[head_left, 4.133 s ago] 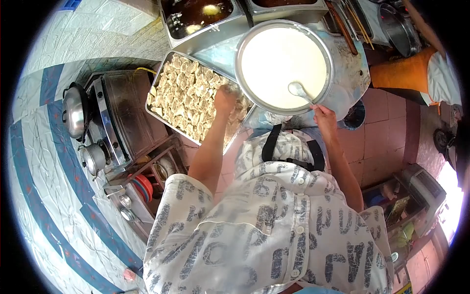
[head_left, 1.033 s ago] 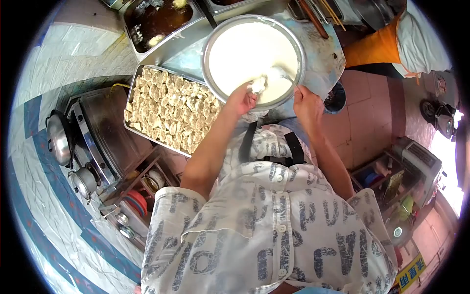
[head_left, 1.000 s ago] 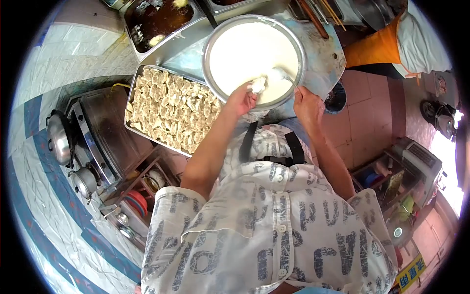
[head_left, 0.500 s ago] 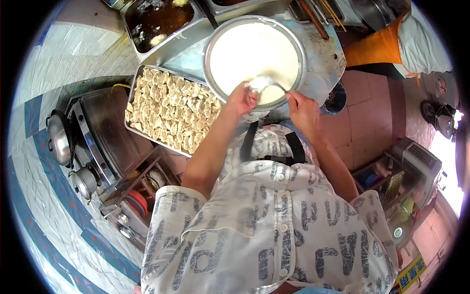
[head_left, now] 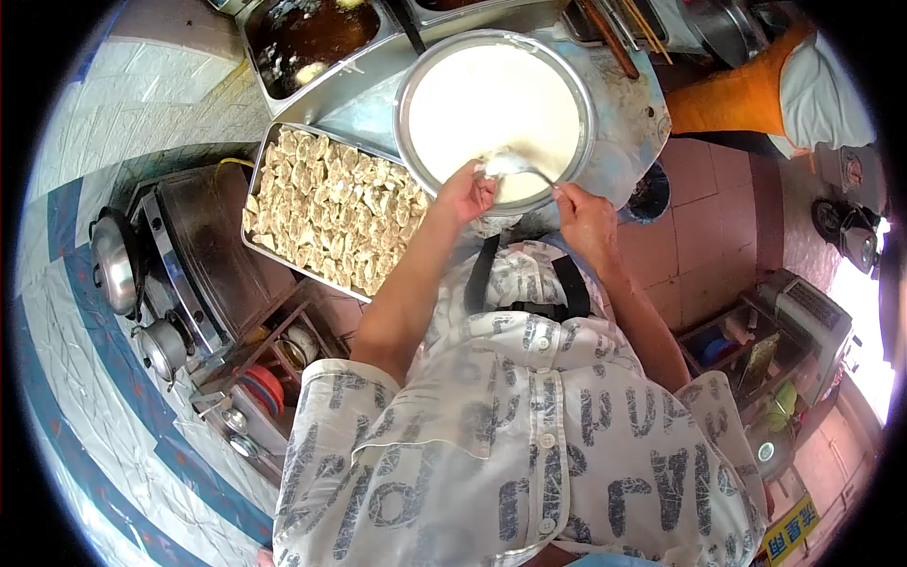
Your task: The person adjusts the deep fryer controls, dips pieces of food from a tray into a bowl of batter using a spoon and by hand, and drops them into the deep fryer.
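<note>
A wide metal bowl (head_left: 403, 142) holds a thick, creamy-white batter (head_left: 496, 104). Over its near edge, my right hand (head_left: 586, 215) grips the handle of a metal spoon (head_left: 537, 173). The spoon's head lies low over the batter, pointing left, with white stuff on it. My left hand (head_left: 466, 193) is at the near left rim, its fingers curled close to the spoon's head. Whitish matter shows at those fingertips, but what they hold is unclear. Left of the bowl, a metal tray (head_left: 307, 275) carries many flat, pale-brown pieces of food (head_left: 331, 208) in rows.
A fryer vat (head_left: 312, 47) of dark oil with pale lumps floating stands at the back left. Tongs and sticks (head_left: 614, 38) lie at the back right. Lidded pots (head_left: 115, 263) sit on the left. Someone in orange and white (head_left: 737, 94) is at the far right.
The spoon's head has turned slightly and lies closer to my left fingers. Both hands keep nearly the same places, and the whole view has shifted a little.
</note>
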Demonstrator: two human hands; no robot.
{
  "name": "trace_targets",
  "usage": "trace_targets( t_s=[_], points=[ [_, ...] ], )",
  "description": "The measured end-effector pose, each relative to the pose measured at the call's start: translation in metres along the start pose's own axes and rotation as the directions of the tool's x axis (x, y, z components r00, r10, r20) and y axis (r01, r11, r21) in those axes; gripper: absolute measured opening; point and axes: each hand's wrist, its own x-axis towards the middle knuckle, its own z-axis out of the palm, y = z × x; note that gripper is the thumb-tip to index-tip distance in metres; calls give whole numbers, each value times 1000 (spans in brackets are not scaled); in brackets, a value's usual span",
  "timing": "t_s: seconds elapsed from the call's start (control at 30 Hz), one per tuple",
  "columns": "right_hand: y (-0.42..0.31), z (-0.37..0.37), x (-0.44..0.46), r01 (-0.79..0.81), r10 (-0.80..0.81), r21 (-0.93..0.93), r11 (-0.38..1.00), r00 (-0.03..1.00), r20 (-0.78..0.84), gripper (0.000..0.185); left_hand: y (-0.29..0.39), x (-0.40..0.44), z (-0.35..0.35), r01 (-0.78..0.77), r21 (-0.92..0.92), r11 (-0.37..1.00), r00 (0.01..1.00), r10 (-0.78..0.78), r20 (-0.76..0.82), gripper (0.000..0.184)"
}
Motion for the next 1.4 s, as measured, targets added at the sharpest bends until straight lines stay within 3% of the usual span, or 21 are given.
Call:
trace_targets(
  t_s=[0.1, 0.2, 0.3, 0.4, 0.43, 0.53, 0.57, 0.7, 0.8, 0.83, 0.93, 1.0, 1.07, 1.13, 1.17, 1.27, 1.4],
  points=[
    [-3, 1, 6, -19, 11, -190, 982, 999, -41, 18, -1, 4, 0, 19, 6, 1000, 999, -20, 44, 28],
    [10, 4, 23, -104, 91, -29, 994, 952, -293, 21, 1, -3, -1, 28, 13, 1000, 988, -29, 149, 31],
    [38, 23, 19, -159, 158, -108, 981, 987, -12, 22, -1, -10, 9, 14, 57, 998, 979, -25, 203, 32],
    [24, 36, 18, -446, 348, 177, 878, 846, 405, 24, -7, -18, 22, -8, 61, 998, 987, -2, 162, 28],
    [27, 43, 20, -555, 366, 409, 724, 812, 455, 22, -7, -19, 23, -3, 65, 998, 986, -7, 168, 29],
    [11, 18, 43, -621, 547, 641, 452, 760, 351, 19, -4, -23, 24, -25, 54, 998, 988, 17, 156, 28],
    [26, 11, 49, -607, 489, 722, 333, 766, 418, 16, -2, -25, 23, -38, 47, 998, 989, 31, 147, 28],
    [42, 24, 47, -649, 518, 538, 538, 758, 397, 14, 3, -26, 23, -50, 51, 997, 978, 39, 207, 28],
    [27, 48, 33, -605, 431, 556, 570, 796, 425, 15, 5, -31, 26, -40, 44, 998, 980, 31, 197, 29],
    [17, 40, 37, -608, 469, 544, 578, 794, 387, 18, 7, -33, 27, -45, 38, 998, 983, 38, 179, 29],
    [28, 15, 59, -580, 422, 776, 249, 786, 453, 22, 22, -42, 22, -94, 35, 995, 973, 85, 216, 28],
    [28, 1, 65, -542, 438, 750, 378, 819, 371, 25, 44, -54, 24, -155, -3, 988, 963, 151, 225, 28],
    [34, -4, 64, -543, 466, 673, 503, 826, 318, 27, 81, -78, 36, -305, 37, 952, 949, 300, 93, 26],
    [47, -1, 55, -550, 461, 616, 564, 829, 317, 28, 137, -87, 30, -354, 64, 933, 930, 344, 128, 25],
    [55, 3, 49, -553, 462, 585, 594, 829, 315, 28, 166, -94, 33, -414, 93, 906, 910, 410, 59, 25],
    [90, 33, 27, -582, 499, 586, 564, 806, 320, 28, 258, -110, 32, -574, 294, 764, 783, 618, -76, 26],
    [72, 31, 9, -586, 522, 613, 530, 795, 309, 27, 353, -102, 11, -598, 581, 552, 666, 746, -23, 21]
  ],
)
